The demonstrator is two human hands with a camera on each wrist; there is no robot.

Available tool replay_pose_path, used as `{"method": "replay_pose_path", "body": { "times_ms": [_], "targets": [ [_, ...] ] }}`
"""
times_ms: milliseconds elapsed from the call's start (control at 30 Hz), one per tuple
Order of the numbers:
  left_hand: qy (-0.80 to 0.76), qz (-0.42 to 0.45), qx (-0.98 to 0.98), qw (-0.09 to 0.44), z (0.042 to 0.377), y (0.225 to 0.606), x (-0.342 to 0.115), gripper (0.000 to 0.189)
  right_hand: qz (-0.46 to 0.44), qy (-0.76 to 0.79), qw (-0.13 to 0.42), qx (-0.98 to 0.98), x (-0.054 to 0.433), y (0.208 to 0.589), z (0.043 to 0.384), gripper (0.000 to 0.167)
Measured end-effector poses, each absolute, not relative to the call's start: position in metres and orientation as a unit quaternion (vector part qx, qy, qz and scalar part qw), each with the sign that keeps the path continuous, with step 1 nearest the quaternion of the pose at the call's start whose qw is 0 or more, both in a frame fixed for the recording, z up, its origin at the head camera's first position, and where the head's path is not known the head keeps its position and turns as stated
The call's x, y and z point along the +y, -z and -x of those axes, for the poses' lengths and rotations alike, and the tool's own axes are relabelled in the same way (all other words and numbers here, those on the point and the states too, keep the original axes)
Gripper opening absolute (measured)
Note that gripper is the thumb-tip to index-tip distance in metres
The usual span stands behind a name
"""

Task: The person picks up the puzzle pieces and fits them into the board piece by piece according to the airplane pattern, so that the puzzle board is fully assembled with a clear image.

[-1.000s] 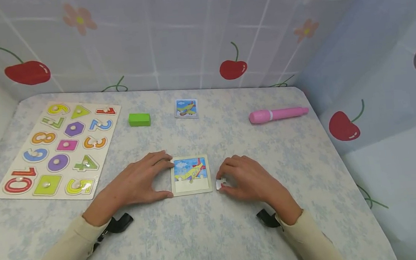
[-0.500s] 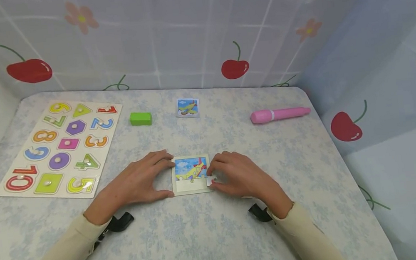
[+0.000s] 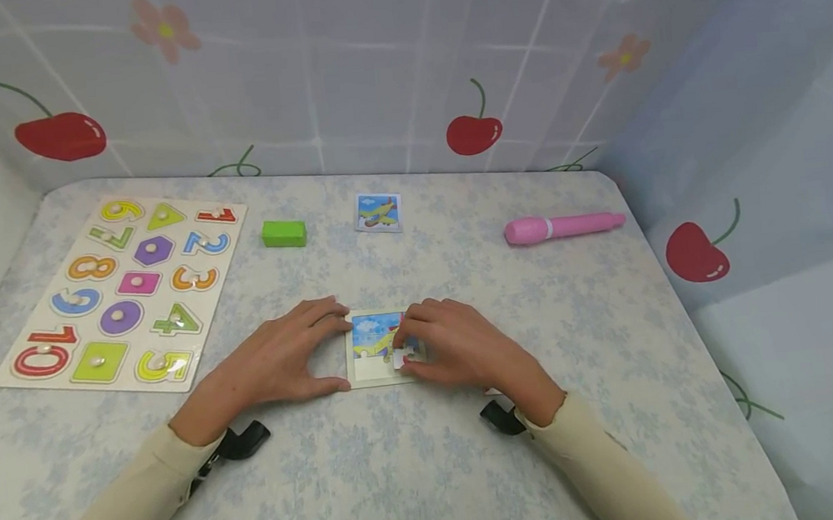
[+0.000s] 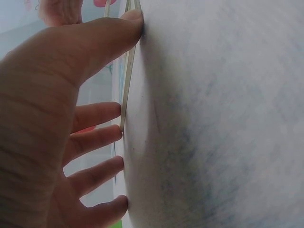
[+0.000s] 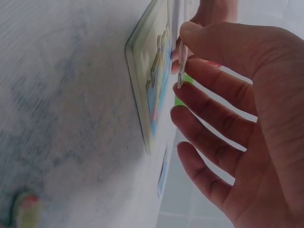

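A small square puzzle board [image 3: 375, 374] lies on the table in front of me, its upper part filled with an airplane picture and its lower strip bare. My left hand [image 3: 275, 357] rests at the board's left side; thumb and fingertips touch the edge [image 4: 127, 80] in the left wrist view. Between thumb and fingers, my right hand [image 3: 462, 343] pinches a jigsaw puzzle piece [image 3: 399, 359] over the board's lower right. Seen from the right wrist, that piece [image 5: 182, 66] stands edge-on, raised above the board. My right fingers cover the board's right part.
A number-and-shape puzzle board [image 3: 126, 292] lies at left. Behind the hands are a green block [image 3: 284, 233], a small airplane picture card [image 3: 378, 213] and a pink wand-like stick [image 3: 564, 226]. A pale piece [image 3: 493, 392] peeks from under my right wrist. A cherry-print curtain [image 3: 360, 64] borders the table.
My right hand has moved left with the jigsaw puzzle piece, from beside the board to over its lower right. The left hand stays at the board's left edge.
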State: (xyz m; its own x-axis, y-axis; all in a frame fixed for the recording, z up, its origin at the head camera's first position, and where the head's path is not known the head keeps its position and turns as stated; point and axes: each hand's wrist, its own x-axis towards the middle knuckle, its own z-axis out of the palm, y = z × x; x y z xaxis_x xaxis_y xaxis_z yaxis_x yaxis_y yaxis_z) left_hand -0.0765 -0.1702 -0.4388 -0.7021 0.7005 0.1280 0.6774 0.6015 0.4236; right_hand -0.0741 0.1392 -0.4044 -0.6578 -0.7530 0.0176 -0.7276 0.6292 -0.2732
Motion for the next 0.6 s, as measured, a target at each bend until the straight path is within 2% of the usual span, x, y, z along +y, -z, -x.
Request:
{"method": "replay_pose_path", "body": {
  "times_ms": [600],
  "targets": [
    [-0.230,-0.389,0.892,0.019,0.077,0.440,-0.171,0.076,0.449,0.130,0.049,0.883,0.107,0.410,0.077,0.024]
  ]
}}
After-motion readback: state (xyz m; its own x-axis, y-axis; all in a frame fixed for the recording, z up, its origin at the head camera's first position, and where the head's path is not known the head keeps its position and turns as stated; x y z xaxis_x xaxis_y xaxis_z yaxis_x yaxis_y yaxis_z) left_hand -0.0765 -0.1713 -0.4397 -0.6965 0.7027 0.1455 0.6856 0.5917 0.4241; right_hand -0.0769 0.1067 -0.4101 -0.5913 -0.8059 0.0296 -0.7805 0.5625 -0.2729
